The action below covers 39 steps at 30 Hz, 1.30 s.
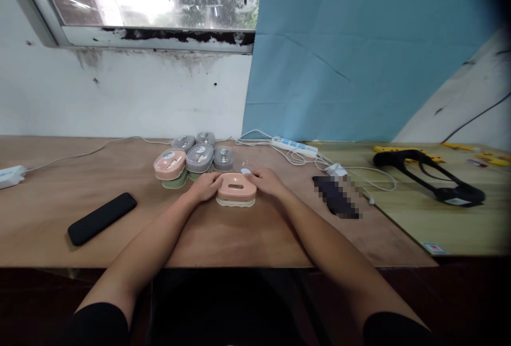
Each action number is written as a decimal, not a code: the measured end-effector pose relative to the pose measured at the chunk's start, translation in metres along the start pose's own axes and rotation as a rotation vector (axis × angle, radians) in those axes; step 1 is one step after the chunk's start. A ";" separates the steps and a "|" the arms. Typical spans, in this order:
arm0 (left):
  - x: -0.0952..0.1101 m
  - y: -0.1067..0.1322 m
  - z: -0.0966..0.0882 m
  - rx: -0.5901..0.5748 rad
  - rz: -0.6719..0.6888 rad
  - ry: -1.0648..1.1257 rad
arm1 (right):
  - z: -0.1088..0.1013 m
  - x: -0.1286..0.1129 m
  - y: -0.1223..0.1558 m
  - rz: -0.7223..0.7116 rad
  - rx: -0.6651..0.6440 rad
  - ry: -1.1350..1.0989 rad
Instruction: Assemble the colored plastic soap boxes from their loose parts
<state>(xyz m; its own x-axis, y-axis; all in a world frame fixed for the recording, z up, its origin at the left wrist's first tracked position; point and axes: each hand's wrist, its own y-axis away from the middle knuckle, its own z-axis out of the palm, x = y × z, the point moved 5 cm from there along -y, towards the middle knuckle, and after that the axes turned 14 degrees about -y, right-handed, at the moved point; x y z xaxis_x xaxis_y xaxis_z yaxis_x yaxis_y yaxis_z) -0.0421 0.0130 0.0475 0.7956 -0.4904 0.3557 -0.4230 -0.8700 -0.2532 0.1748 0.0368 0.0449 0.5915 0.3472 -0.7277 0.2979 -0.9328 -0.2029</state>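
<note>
A pink plastic box [236, 191] with a slot in its top and a cream rim below lies on the table in front of me. My left hand [206, 186] holds its left side, thumb on the upper edge and fingers curled round the back. On the opposite side my right hand [268, 182] grips it in the same way, its fingertips partly hidden. A small round white piece [245, 171] is just behind the box, close to my right hand. To the left stand a pink-and-green box [170, 165] and several grey boxes [200, 157] under clear covers with round labels.
A black oblong object [102, 219] lies at the left. Behind and right are a white power strip [294, 147] with loose cables and a pixelated dark object [335, 197]. A black strap-like frame [431, 178] rests on the lighter table at the right.
</note>
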 end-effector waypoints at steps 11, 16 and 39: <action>-0.006 -0.003 0.015 -0.138 0.009 -0.167 | 0.004 -0.002 0.002 0.054 -0.086 0.112; -0.005 -0.002 0.016 -0.177 0.011 -0.197 | 0.008 0.003 0.002 0.064 -0.119 0.098; -0.001 0.001 0.016 -0.185 -0.031 -0.237 | -0.011 0.005 -0.003 -0.023 0.239 0.124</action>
<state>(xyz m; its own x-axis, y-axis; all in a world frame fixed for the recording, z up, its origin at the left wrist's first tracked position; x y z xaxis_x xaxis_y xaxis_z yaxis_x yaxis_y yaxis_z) -0.0362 0.0138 0.0327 0.8792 -0.4568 0.1356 -0.4514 -0.8896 -0.0697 0.1851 0.0419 0.0490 0.6780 0.3645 -0.6383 0.1362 -0.9156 -0.3783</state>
